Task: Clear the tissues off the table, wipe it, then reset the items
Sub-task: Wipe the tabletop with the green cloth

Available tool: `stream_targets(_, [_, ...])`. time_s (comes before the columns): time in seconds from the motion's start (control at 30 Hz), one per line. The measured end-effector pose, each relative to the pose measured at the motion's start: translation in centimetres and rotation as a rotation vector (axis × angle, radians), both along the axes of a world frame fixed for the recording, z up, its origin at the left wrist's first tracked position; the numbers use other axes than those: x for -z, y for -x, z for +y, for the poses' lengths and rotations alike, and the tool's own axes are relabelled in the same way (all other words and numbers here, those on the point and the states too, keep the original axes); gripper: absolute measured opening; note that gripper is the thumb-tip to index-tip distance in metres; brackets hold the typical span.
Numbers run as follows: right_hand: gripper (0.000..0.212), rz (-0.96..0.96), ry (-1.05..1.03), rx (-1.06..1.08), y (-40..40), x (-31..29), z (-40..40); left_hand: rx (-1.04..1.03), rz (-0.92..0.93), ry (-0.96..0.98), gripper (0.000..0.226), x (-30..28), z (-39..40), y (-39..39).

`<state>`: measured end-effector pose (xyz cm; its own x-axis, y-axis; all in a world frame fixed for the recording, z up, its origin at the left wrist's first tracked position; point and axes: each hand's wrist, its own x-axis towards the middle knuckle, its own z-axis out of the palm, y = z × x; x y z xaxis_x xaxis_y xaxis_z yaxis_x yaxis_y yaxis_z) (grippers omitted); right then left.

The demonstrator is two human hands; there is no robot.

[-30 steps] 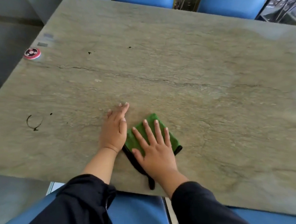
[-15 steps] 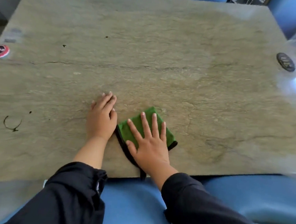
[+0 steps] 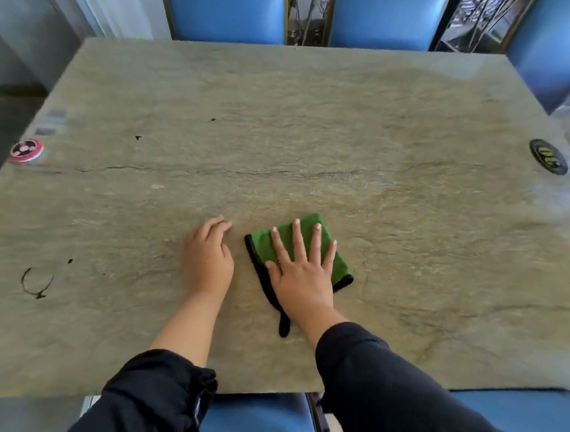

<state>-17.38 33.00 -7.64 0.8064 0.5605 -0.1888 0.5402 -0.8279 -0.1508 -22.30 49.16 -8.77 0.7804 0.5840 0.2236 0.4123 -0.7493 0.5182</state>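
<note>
The folded green cloth lies on the counter under the flat, spread right hand, its long axis running diagonally away, while the left hand rests empty just left of it

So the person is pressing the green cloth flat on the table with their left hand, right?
Not quite. In the head view it is the right hand that presses the green cloth flat on the table, with straight, spread fingers. The left hand rests on the bare tabletop beside the cloth, not on it.
</note>
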Motion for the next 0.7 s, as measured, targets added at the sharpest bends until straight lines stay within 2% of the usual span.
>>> stream_targets(0.07, [0.055, -0.028, -0.005, -0.268, -1.1, 0.2, -1.2, -0.016, -0.015, -0.001, 0.052, -0.3, -0.2, -1.7])
stream_targets(0.13, [0.054, -0.038, 0.003, -0.374, -3.5, 0.2, -3.0, -0.003, -0.006, 0.02, 0.055, -0.4, -0.6, -4.0])
stream_targets(0.2, [0.055, -0.043, 0.014, -0.241, -6.5, 0.2, -4.2, 0.049, 0.026, 0.037, 0.054, -0.2, -0.8, -6.9])
stream_targets(0.3, [0.057, -0.021, 0.003, 0.118, -12.1, 0.1, -4.1, 0.145, 0.112, 0.006, 0.049, 0.1, -1.1, -11.6])
stream_targets(0.37, [0.058, 0.005, 0.0, 0.28, -15.7, 0.1, -3.0, 0.142, 0.19, -0.031, 0.049, 0.5, -1.4, -13.9])
stream_targets(0.5, [0.061, 0.037, -0.02, 0.436, -21.1, 0.3, 1.7, 0.069, 0.193, -0.126, 0.061, 1.4, -1.8, -15.0])
stream_targets(0.57, [0.061, 0.03, -0.035, 0.335, -21.6, 0.3, 4.3, 0.074, 0.187, -0.127, 0.068, 1.5, -1.8, -14.9])
stream_targets(0.7, [0.058, 0.01, -0.047, -0.038, -19.6, 0.2, 5.4, 0.045, 0.04, -0.036, 0.06, 1.1, -1.7, -14.7])
